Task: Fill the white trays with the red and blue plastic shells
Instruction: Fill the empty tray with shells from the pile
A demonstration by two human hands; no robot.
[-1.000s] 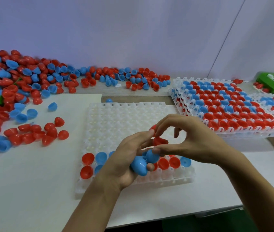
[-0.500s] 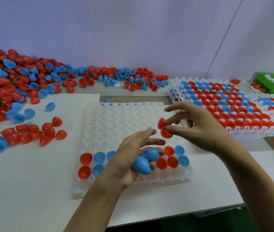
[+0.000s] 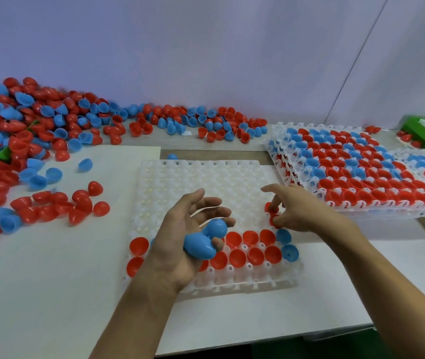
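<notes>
Glossy blue shells (image 3: 203,240) cupped in left hand (image 3: 180,244); right hand (image 3: 299,213) pinches red shells (image 3: 273,213)

Bright, even, cool light with a violet cast on the wall (image 3: 206,47); shadows under the hands soft and faint on the tabletop (image 3: 50,294). Wide-angle bowing at the edges; the shell heap (image 3: 24,125) at far left slightly smeared, small glints on the nearest blue shells (image 3: 201,244).
</notes>
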